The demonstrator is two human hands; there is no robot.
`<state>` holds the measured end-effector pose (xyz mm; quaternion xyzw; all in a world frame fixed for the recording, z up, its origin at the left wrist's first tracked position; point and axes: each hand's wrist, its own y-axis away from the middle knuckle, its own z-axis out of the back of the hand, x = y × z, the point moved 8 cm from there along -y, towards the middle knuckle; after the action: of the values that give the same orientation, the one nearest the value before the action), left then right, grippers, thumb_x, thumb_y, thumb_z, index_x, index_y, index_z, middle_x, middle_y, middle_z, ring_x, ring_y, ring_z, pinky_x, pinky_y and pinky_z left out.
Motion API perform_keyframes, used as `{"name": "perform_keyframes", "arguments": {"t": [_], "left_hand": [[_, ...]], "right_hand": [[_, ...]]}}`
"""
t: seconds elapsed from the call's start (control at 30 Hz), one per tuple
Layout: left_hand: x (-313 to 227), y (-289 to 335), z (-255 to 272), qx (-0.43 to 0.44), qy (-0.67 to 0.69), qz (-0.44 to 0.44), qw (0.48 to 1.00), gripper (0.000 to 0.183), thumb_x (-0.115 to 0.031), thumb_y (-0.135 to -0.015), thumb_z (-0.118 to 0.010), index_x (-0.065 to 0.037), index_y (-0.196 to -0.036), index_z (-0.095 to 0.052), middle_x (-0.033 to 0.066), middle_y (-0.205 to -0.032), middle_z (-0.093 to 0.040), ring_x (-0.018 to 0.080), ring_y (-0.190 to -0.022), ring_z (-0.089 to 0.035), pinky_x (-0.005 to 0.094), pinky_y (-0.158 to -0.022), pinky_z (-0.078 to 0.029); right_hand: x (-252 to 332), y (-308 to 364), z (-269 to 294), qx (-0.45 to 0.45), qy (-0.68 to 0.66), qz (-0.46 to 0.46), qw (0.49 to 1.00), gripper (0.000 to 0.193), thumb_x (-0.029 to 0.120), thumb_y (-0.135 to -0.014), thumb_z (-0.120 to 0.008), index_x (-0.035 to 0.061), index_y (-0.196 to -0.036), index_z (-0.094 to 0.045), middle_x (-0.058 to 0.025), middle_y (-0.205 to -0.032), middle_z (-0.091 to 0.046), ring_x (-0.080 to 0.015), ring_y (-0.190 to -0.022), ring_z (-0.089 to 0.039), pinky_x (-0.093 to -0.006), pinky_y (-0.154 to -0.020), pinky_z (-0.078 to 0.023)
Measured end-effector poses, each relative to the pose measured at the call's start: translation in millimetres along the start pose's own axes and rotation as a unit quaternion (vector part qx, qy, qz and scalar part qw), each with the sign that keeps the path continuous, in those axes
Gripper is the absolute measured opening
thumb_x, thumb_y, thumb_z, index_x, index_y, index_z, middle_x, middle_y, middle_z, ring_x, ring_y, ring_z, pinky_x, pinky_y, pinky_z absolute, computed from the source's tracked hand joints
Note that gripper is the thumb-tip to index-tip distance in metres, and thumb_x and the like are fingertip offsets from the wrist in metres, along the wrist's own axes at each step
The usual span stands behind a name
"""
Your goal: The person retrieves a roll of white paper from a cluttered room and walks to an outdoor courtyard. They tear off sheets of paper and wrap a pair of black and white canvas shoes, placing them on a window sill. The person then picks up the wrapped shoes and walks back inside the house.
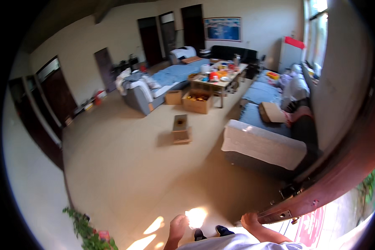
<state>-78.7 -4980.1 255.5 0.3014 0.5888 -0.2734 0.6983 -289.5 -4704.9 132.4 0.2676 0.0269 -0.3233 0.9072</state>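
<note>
At the bottom middle, my left hand (pixel 178 226) is raised in front of me with its fingers curled closed. A glaring white patch shows right beside its fingertips; I cannot tell whether it is something held or sunlight on the floor. To the right, my right hand (pixel 250 221) has its fingers curled at the edge of a reddish-brown door (pixel 337 177). A metal lock plate (pixel 284 215) is set in that edge, just right of the hand. My dark shoes (pixel 199 234) show below, between the two hands.
A small cardboard box (pixel 180 129) stands mid-floor. Beyond it are an open carton (pixel 197 103), a cluttered table (pixel 216 83) and a blue-covered sofa (pixel 177 75). Another sofa (pixel 262 146) with a pale cover lies along the right. A leafy plant (pixel 85 229) grows at lower left.
</note>
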Motion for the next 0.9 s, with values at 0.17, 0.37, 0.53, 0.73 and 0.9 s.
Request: {"name": "perform_keyframes", "arguments": {"t": [0.17, 0.37, 0.53, 0.73, 0.9], "left_hand": [[9.5, -43.8, 1.2, 0.094, 0.016, 0.025, 0.995, 0.02, -0.018, -0.091, -0.061, 0.001, -0.089, -0.065, 0.0036, -0.08, -0.064, 0.0109, -0.074, -0.059, 0.0273, -0.07, -0.049], [4.6, -57.3, -15.5, 0.165, -0.031, 0.019, 0.986, 0.021, -0.019, -0.09, -0.061, 0.001, -0.086, -0.064, 0.0032, -0.076, -0.064, 0.0112, -0.073, -0.059, 0.0281, -0.067, -0.048], [-16.1, -47.0, -41.2, 0.165, -0.004, 0.024, 0.986, 0.02, -0.018, -0.091, -0.062, 0.001, -0.087, -0.064, 0.0036, -0.078, -0.065, 0.0107, -0.073, -0.06, 0.0271, -0.067, -0.049], [-1.1, -33.6, -59.5, 0.123, 0.006, -0.021, 0.992, 0.016, -0.015, -0.09, -0.063, 0.001, -0.088, -0.064, 0.0025, -0.076, -0.065, 0.0103, -0.07, -0.061, 0.0272, -0.066, -0.05], [-5.5, -14.4, -92.5, 0.1, -0.042, -0.05, 0.993, 0.013, -0.014, -0.087, -0.067, -0.001, -0.088, -0.065, 0.0034, -0.074, -0.064, 0.0103, -0.069, -0.06, 0.0266, -0.065, -0.049]], "right_hand": [[-21.9, 89.4, -26.9, 0.001, -0.229, -0.135, 0.964, 0.035, 0.039, -0.079, -0.064, 0.0107, -0.097, -0.075, -0.0138, -0.099, -0.071, -0.0307, -0.093, -0.069, -0.0519, -0.083, -0.051], [-93.2, 218.0, 105.2, -0.291, -0.008, -0.319, 0.902, 0.032, 0.024, -0.089, -0.058, 0.0112, -0.118, -0.062, -0.0166, -0.126, -0.059, -0.0274, -0.121, -0.054, -0.0428, -0.1, -0.043], [-183.1, 338.9, 99.3, -0.298, -0.015, -0.552, 0.778, 0.031, 0.023, -0.088, -0.061, 0.0039, -0.112, -0.06, -0.0186, -0.128, -0.057, -0.0313, -0.126, -0.049, -0.0429, -0.107, -0.038], [-251.2, 410.2, -45.9, -0.174, -0.155, -0.672, 0.703, 0.021, 0.025, -0.086, -0.066, 0.0048, -0.091, -0.065, -0.0187, -0.085, -0.069, -0.0368, -0.079, -0.069, -0.0446, -0.072, -0.056], [-273.7, 462.5, -58.1, -0.132, -0.175, -0.681, 0.698, 0.027, 0.025, -0.086, -0.067, 0.0044, -0.104, -0.065, -0.0194, -0.097, -0.069, -0.0369, -0.093, -0.067, -0.0475, -0.082, -0.054]]}}
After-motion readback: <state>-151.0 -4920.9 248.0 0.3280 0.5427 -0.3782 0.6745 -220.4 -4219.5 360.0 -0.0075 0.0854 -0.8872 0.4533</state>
